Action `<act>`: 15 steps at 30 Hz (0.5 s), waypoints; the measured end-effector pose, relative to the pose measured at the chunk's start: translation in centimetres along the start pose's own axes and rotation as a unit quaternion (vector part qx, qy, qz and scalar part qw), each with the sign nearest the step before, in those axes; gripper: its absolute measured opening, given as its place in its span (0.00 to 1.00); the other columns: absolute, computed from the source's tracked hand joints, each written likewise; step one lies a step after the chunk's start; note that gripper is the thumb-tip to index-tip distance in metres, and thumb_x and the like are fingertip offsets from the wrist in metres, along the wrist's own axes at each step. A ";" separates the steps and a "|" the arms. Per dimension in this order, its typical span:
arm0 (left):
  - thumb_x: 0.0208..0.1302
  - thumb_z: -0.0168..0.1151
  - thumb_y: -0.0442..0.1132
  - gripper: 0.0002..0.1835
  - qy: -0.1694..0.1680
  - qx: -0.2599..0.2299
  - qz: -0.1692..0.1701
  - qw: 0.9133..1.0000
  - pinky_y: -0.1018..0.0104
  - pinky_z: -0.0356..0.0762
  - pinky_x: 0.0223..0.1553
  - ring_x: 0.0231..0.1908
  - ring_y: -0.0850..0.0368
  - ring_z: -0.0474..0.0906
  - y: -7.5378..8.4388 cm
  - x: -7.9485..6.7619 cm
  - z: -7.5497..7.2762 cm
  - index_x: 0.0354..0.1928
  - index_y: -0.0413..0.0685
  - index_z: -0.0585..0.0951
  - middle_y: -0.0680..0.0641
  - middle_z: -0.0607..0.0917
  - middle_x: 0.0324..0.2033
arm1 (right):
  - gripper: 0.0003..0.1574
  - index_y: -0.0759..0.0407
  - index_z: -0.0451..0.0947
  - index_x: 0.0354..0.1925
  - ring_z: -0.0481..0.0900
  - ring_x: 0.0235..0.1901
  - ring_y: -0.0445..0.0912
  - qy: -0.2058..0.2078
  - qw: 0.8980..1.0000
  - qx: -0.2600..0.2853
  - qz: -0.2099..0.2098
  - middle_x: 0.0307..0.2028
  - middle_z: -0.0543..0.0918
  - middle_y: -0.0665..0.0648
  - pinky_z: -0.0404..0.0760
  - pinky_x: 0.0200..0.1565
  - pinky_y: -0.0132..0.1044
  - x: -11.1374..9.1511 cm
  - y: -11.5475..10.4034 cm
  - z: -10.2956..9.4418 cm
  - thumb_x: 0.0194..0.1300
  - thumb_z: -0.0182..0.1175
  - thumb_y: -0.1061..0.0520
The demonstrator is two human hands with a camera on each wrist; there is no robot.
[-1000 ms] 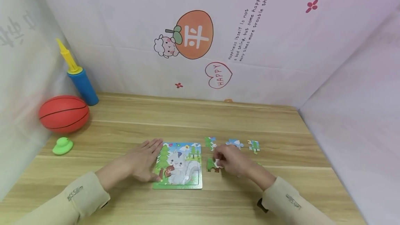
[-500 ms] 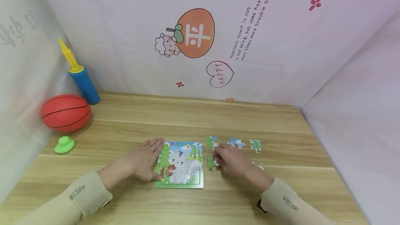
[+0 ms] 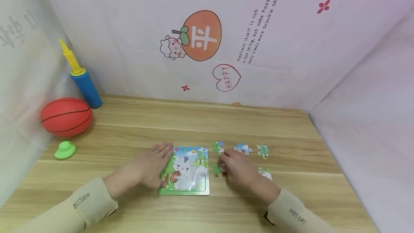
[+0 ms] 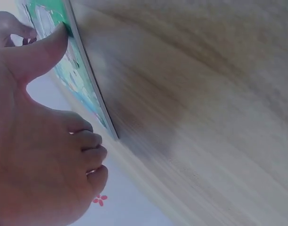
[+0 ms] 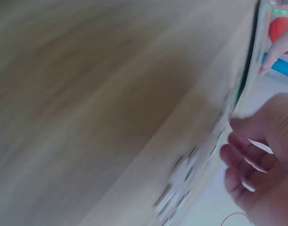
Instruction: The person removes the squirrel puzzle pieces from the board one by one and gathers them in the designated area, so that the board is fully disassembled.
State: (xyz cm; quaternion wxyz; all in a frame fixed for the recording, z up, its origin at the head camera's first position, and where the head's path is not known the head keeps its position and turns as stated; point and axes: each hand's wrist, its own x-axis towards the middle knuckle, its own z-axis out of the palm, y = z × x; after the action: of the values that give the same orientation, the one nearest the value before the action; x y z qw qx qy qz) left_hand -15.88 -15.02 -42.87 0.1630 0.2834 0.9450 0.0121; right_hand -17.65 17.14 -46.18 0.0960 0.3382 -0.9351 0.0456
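A square jigsaw puzzle board (image 3: 184, 192) with a grey squirrel picture lies on the table. My left hand (image 3: 152, 166) rests along its left edge, fingers straight and thumb on the lower left corner. In the left wrist view the thumb (image 4: 54, 44) presses on the board's rim. Right of the board, my right hand (image 3: 239, 168) has curled fingers at a puzzle piece (image 3: 216, 170) and pinches its right side, which the fingers partly hide. More pieces lie around it: a green-and-blue puzzle piece (image 3: 217, 146) and a puzzle piece with white (image 3: 265, 173).
Two further puzzle pieces, one blue puzzle piece (image 3: 242, 148) and one with a tree (image 3: 263, 151), lie at the back right. Along the left stand a red ball (image 3: 66, 117), a blue hand pump (image 3: 86, 88) and a green toy duck (image 3: 65, 150). Printed cloth walls enclose the wooden table.
My right hand has shifted slightly left, and the puzzle piece at its fingertips a little with it. The white-marked piece behind the hand shows more. My left hand slid slightly onto the board.
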 end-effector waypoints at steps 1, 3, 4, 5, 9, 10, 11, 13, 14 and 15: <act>0.62 0.67 0.57 0.54 0.003 0.001 0.007 1.000 0.45 0.51 0.85 0.83 0.38 0.49 0.1 0.0 0.0 0.80 0.31 0.56 0.33 0.53 0.82 | 0.06 0.52 0.84 0.38 0.84 0.38 0.43 0.014 1.000 -0.006 -0.006 0.36 0.83 0.48 0.87 0.41 0.39 0.1 -0.3 -0.1 0.64 0.70 0.62; 0.63 0.65 0.53 0.52 0.009 0.004 0.022 1.000 0.46 0.51 0.85 0.84 0.39 0.48 0.2 0.0 0.1 0.80 0.33 0.55 0.35 0.52 0.83 | 0.05 0.54 0.85 0.40 0.85 0.40 0.45 0.043 0.999 -0.011 -0.026 0.37 0.85 0.50 0.89 0.43 0.40 0.4 -1.0 -0.1 0.65 0.69 0.62; 0.63 0.65 0.52 0.51 0.012 0.005 0.027 1.000 0.46 0.50 0.85 0.84 0.39 0.48 0.2 -0.1 0.2 0.80 0.33 0.54 0.35 0.52 0.83 | 0.05 0.55 0.85 0.41 0.86 0.41 0.45 0.053 0.998 -0.009 -0.039 0.38 0.86 0.51 0.89 0.45 0.40 0.5 -1.4 -0.2 0.66 0.68 0.61; 0.64 0.64 0.52 0.51 0.015 0.007 0.031 0.999 0.47 0.50 0.85 0.84 0.40 0.47 0.3 -0.1 0.3 0.81 0.34 0.54 0.36 0.51 0.83 | 0.05 0.56 0.86 0.42 0.87 0.41 0.46 0.058 0.997 -0.005 -0.052 0.39 0.87 0.51 0.89 0.46 0.40 0.7 -1.9 -0.2 0.67 0.68 0.59; 0.63 0.66 0.51 0.52 0.032 0.014 0.044 0.998 0.48 0.49 0.85 0.84 0.41 0.46 0.3 -0.1 0.5 0.81 0.36 0.53 0.37 0.50 0.83 | 0.15 0.57 0.86 0.49 0.85 0.48 0.46 0.004 0.996 0.021 -0.082 0.46 0.88 0.53 0.87 0.54 0.40 1.1 -3.9 -0.7 0.70 0.66 0.50; 0.63 0.66 0.52 0.52 0.035 0.015 0.048 0.998 0.48 0.49 0.85 0.84 0.41 0.47 0.3 0.0 0.5 0.81 0.35 0.53 0.37 0.50 0.83 | 0.20 0.57 0.85 0.53 0.84 0.51 0.46 -0.017 0.996 0.023 -0.082 0.49 0.88 0.53 0.87 0.57 0.40 1.1 -4.4 -0.8 0.71 0.66 0.47; 0.64 0.66 0.53 0.52 0.039 0.014 0.051 0.998 0.48 0.49 0.85 0.84 0.41 0.46 0.4 0.1 0.5 0.81 0.35 0.53 0.37 0.49 0.83 | 0.24 0.56 0.85 0.56 0.83 0.53 0.46 -0.039 0.996 0.022 -0.080 0.51 0.87 0.53 0.86 0.59 0.41 1.1 -4.9 -0.8 0.71 0.65 0.43; 0.66 0.65 0.57 0.53 0.046 0.011 0.057 0.997 0.47 0.48 0.85 0.84 0.40 0.46 0.4 0.3 0.5 0.81 0.35 0.52 0.36 0.49 0.83 | 0.29 0.55 0.83 0.60 0.81 0.56 0.46 -0.074 0.994 0.020 -0.073 0.55 0.86 0.53 0.84 0.62 0.41 1.1 -5.6 -0.8 0.71 0.65 0.38; 0.68 0.64 0.58 0.53 0.050 0.008 0.059 0.997 0.47 0.48 0.85 0.84 0.40 0.46 0.5 0.5 0.5 0.81 0.35 0.52 0.36 0.49 0.83 | 0.31 0.55 0.82 0.61 0.80 0.56 0.46 -0.087 0.994 0.017 -0.070 0.56 0.85 0.52 0.83 0.62 0.41 1.1 -5.9 -0.8 0.70 0.65 0.37; 0.69 0.62 0.60 0.53 0.054 0.004 0.063 0.997 0.46 0.48 0.85 0.84 0.40 0.46 0.5 0.7 0.5 0.81 0.34 0.52 0.35 0.49 0.83 | 0.33 0.55 0.81 0.62 0.79 0.57 0.46 -0.096 0.993 0.010 -0.068 0.57 0.84 0.52 0.83 0.63 0.41 1.1 -6.1 -0.7 0.70 0.65 0.36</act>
State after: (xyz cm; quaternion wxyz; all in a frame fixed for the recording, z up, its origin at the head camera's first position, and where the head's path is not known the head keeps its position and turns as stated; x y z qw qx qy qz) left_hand -16.02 -14.28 -43.48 0.1094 0.3419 0.9327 0.0340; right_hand -14.41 11.87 -45.15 0.0055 0.4048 -0.9143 0.0162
